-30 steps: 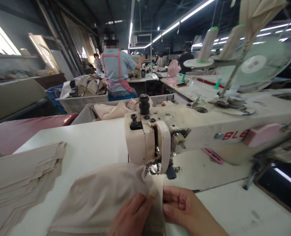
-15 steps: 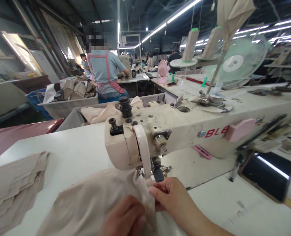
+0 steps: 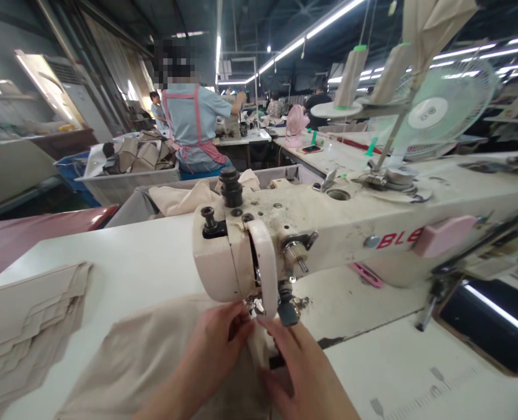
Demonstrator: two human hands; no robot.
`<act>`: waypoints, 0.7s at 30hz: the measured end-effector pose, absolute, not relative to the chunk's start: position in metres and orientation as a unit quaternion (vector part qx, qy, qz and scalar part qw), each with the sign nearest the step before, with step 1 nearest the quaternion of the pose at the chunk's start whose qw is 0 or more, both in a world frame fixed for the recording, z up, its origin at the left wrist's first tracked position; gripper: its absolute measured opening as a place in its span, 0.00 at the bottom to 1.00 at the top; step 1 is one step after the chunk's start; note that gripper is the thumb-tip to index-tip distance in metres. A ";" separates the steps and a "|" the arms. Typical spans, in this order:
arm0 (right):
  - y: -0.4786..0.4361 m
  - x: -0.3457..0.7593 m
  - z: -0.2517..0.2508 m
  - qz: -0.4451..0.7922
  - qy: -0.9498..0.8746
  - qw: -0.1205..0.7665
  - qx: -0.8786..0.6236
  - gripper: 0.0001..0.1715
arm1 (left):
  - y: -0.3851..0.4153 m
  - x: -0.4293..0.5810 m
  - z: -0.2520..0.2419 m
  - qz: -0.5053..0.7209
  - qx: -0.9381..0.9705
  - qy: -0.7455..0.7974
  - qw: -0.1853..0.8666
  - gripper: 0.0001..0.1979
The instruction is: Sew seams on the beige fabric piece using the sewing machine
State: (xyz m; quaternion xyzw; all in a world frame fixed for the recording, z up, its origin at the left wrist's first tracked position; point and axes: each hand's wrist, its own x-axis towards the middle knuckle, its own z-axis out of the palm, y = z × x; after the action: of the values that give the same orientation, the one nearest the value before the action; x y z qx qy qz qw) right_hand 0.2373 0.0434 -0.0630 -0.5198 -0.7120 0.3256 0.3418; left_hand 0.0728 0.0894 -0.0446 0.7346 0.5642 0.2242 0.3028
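At the lower left of the frame, a stack of beige panels point(image 3: 27, 332) lies fanned on the white table point(image 3: 140, 256). A red sheet point(image 3: 35, 236) is at the left edge, above the stack. In the upper left, a grey bin point(image 3: 128, 185) holds scraps point(image 3: 143, 156); just right of it sits a co-worker point(image 3: 195, 122) in a pink-strapped apron, back turned.

At the bottom centre, the beige cloth point(image 3: 140, 344) lies rumpled on the table, its far end at the foot of the sewing machine point(image 3: 215, 256). The left hand point(image 3: 210, 344) is over the cloth, thumb and fingertips drawn together, pinching it just beside the foot. The right hand point(image 3: 303, 361) is at the cloth's right edge, thumb and forefinger apart; whether it grips the cloth, I cannot tell.

Right of centre lie pink snips point(image 3: 367, 275). In the upper right are thread cones point(image 3: 350, 76) and a green fan point(image 3: 455, 111); at the lower right, a dark-screened device point(image 3: 486, 321).
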 end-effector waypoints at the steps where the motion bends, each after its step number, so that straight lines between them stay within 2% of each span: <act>1: 0.041 0.238 -0.065 0.234 -0.769 0.328 -0.497 0.29 | 0.090 0.073 -0.044 0.225 0.729 0.574 0.297 0.08; 3: 0.040 0.241 -0.070 0.111 -0.840 0.300 -0.438 0.29 | 0.090 0.075 -0.043 0.220 0.721 0.587 0.295 0.09; 6: 0.044 0.245 -0.071 0.053 -0.881 0.269 -0.385 0.26 | 0.092 0.077 -0.039 0.214 0.719 0.590 0.298 0.08; 11: 0.052 0.248 -0.062 0.058 -0.895 0.226 -0.381 0.28 | 0.096 0.079 -0.036 0.229 0.713 0.600 0.281 0.06; 21: 0.059 0.249 -0.055 0.078 -0.886 0.245 -0.387 0.27 | 0.105 0.079 -0.031 0.234 0.699 0.611 0.287 0.08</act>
State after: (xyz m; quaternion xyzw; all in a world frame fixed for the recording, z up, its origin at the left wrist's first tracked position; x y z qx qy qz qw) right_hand 0.2491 0.0590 -0.0553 -0.3870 -0.8855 0.0779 0.2450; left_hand 0.0789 0.1045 -0.0308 0.6994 0.6110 0.2342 0.2874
